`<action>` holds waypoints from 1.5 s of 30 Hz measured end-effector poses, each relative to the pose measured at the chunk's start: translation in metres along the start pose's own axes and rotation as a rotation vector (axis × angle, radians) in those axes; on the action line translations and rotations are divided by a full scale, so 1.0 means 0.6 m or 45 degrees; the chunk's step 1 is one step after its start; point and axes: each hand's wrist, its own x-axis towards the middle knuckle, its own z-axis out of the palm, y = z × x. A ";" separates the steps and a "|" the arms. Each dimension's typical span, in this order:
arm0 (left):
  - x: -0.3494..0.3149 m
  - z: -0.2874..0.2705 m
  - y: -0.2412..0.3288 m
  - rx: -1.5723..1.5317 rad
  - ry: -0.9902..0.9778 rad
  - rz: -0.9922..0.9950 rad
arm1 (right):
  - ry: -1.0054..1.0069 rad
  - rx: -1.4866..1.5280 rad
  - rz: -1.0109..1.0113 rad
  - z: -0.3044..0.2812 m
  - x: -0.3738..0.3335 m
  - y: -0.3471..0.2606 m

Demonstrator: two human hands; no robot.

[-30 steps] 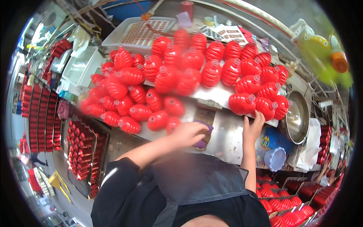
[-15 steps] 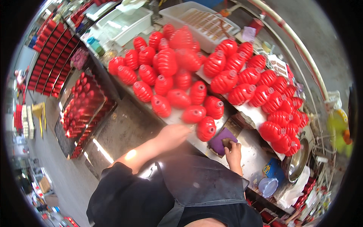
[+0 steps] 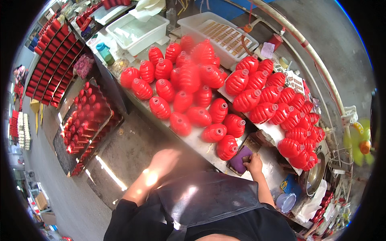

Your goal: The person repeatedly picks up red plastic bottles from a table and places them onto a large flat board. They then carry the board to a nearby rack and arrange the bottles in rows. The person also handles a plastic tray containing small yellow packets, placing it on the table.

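Note:
Near the front edge of the worktable, my right hand [image 3: 254, 164] pinches the edge of a purple cloth-like pad [image 3: 239, 159], which looks bent up at that side. The pad lies over a shallow dark tray or board. My left hand [image 3: 165, 157] is off the table's edge, above the floor; it is hazy and its fingers do not show clearly. Just beyond the pad, a glossy red ribbed bottle [image 3: 227, 148] lies with its neck toward me. Several more red bottles [image 3: 183, 100] crowd the table behind it, some blurred by haze.
A raised white board [image 3: 268, 129] at the right bears more red bottles. White plastic tubs [image 3: 138, 34] stand at the back. At the right are a metal bowl [image 3: 315, 176], a small clear cup [image 3: 286, 202] and yellow-handled scissors [image 3: 284, 185]. Left, a rack of red pieces [image 3: 86, 124] stands low.
My left hand has drawn back from the bottles, left and toward me. My right hand now grips the purple pad's edge, which has bent up. The whole view has shifted slightly.

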 end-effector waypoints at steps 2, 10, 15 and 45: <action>0.002 0.005 0.010 -0.007 0.016 0.028 | 0.002 0.051 0.006 -0.003 0.001 0.005; 0.086 0.021 0.149 -0.293 -0.193 -0.060 | 0.091 0.361 -0.019 0.008 -0.008 0.036; 0.189 0.041 0.251 -0.305 -0.301 -0.010 | 0.007 0.505 -0.053 0.004 -0.014 0.059; 0.410 0.152 0.323 -0.114 -0.797 0.780 | 0.370 0.698 0.131 0.060 -0.018 0.051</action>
